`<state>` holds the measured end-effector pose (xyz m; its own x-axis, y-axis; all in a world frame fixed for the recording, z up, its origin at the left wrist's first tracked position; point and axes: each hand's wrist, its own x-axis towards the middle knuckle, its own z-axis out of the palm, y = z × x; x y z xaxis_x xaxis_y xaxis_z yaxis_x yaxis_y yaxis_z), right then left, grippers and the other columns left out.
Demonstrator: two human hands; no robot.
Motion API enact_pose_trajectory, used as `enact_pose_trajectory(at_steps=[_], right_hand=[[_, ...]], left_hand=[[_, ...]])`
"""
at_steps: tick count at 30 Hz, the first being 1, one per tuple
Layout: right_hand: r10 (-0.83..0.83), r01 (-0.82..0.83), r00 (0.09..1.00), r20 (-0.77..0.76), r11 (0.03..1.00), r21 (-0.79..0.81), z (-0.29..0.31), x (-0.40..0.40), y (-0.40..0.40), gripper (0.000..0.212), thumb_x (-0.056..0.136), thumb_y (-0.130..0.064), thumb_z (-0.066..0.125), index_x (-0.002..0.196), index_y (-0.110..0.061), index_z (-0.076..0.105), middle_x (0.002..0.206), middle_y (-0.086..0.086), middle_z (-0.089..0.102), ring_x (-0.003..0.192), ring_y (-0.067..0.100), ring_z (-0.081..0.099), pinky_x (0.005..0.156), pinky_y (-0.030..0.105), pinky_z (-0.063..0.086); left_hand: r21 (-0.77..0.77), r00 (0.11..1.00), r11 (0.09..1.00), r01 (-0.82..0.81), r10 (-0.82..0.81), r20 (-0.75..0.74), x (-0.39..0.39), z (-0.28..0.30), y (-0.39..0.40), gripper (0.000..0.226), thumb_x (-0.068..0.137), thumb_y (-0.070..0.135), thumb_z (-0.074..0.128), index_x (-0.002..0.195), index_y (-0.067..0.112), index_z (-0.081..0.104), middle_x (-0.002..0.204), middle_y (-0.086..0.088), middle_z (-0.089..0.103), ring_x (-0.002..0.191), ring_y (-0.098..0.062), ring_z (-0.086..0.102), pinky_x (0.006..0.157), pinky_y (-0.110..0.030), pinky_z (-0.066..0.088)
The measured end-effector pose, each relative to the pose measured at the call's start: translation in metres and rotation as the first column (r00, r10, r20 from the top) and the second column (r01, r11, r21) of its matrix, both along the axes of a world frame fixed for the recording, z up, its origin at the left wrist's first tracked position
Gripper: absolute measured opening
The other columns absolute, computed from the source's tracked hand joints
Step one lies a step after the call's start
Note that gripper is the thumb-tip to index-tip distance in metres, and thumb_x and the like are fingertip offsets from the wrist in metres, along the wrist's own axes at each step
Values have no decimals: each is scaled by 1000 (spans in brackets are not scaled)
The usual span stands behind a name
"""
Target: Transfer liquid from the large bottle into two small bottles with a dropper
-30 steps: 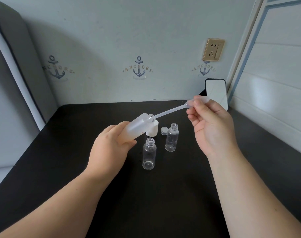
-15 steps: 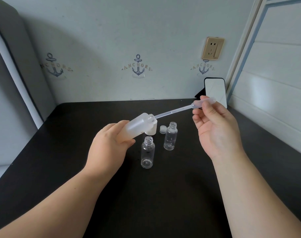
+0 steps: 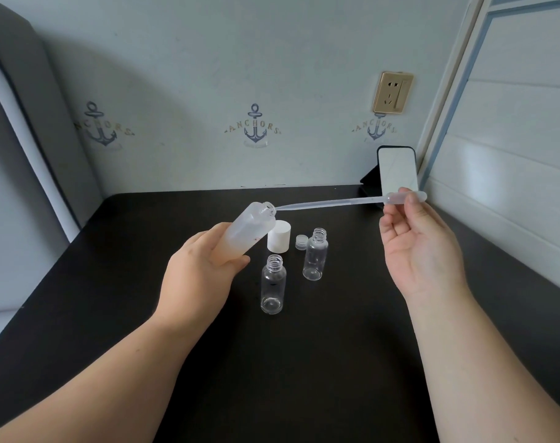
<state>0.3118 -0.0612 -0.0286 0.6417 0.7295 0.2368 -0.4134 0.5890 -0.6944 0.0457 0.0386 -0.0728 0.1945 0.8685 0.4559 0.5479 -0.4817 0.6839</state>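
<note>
My left hand [image 3: 205, 270] grips the large frosted bottle [image 3: 249, 228], tilted with its open neck pointing up and to the right. My right hand [image 3: 416, 251] pinches the bulb of a clear plastic dropper [image 3: 336, 203], which lies almost level. Its tip sits just at the mouth of the large bottle. Two small clear bottles stand uncapped on the black table [image 3: 304, 362]: one nearer me [image 3: 272, 284], one further right [image 3: 315, 254].
A white cap [image 3: 279, 236] and a small clear cap [image 3: 301, 242] lie behind the small bottles. A phone [image 3: 397, 169] leans on a stand at the back right by the wall. A wall socket [image 3: 392, 92] is above it.
The dropper has been drawn out to the right: its stem was deep inside the large bottle, now only the tip is at the mouth. My right hand moved right and slightly up.
</note>
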Motion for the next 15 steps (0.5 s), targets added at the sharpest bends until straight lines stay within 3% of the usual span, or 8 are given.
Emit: enact_pose_trajectory(at_steps=[6,11,15], right_hand=[[-7,6,999,-40,1000,-8,0,2,-2,21,98,-15,61,84,-12,77,91,1,75,81,10,70,76,21,54],[3,-4,994,-109,1000,-8,0,2,-2,24,99,-14,61,83,-13,78,86,2,74,76,11,69,73,22,55],[28,-30,989,-144,999,-12,-2,2,-1,11,99,-13,60,100,-7,69,81,2,71,71,10,67,70,21,54]], left_hand=[[-20,999,1000,23,-22,35,-1,0,0,27,86,35,72,103,48,56,85,19,61,89,11,52,64,-22,38],[-100,992,994,48,-35,122,-1,0,0,27,86,41,73,94,57,54,93,29,62,79,-4,64,68,-30,52],[-140,985,988,61,-37,167,0,5,-4,37,86,41,75,87,68,50,92,44,57,83,19,58,62,-17,43]])
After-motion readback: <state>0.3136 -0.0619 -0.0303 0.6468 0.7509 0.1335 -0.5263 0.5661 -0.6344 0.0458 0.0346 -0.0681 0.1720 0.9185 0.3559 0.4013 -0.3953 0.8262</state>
